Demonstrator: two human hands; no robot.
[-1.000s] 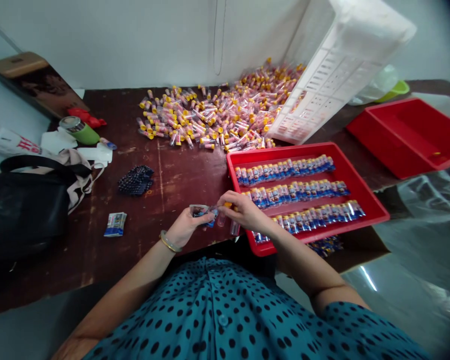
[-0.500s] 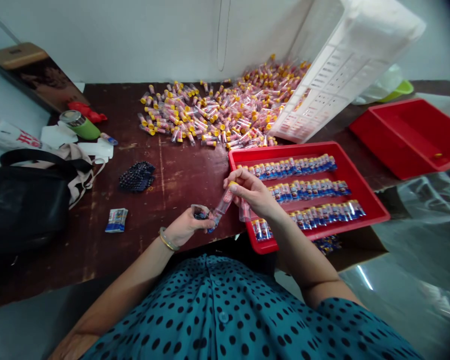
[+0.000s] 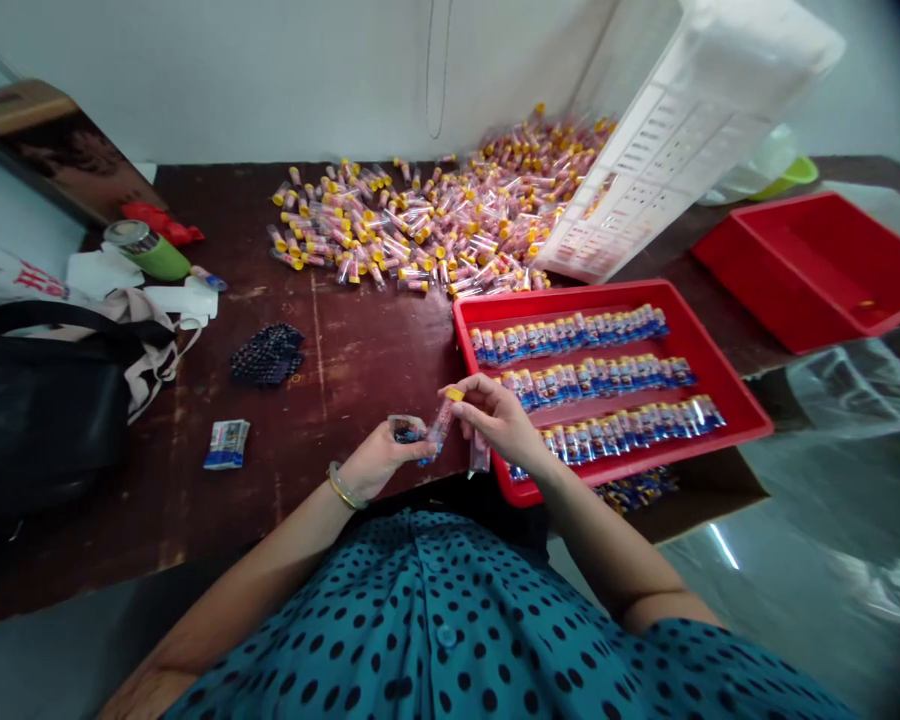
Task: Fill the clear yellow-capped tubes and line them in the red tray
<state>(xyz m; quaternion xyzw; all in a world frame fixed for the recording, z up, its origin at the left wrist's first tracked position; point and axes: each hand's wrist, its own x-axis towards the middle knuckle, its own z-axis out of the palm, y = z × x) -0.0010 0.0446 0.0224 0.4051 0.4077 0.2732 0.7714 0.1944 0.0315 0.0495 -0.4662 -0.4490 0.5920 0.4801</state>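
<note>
Between my two hands is a clear tube [image 3: 442, 424] with a yellow cap and pink contents, tilted cap-up to the right. My left hand [image 3: 379, 456] pinches its lower end and also holds a small dark and blue wrapper [image 3: 406, 429]. My right hand [image 3: 499, 417] has its fingers closed at the yellow cap, with another clear tube [image 3: 479, 454] hanging below the palm. Just right of it, a red tray [image 3: 750, 420] holds three rows of upright tubes with blue lower parts. Behind the hands lies a big heap of yellow-capped tubes [image 3: 420, 225].
A white crate [image 3: 645, 150] leans behind the tray, with red bins [image 3: 817, 265] at the right. On the left are a black bag [image 3: 45, 410], a green cup [image 3: 157, 252], dark patterned cloth [image 3: 268, 354] and a small packet [image 3: 226, 444]. A cardboard box [image 3: 712, 490] is under the tray.
My right hand has moved slightly down with the tube, which stands more upright. More of the tray's rows shows. The whole view has shifted a little.
</note>
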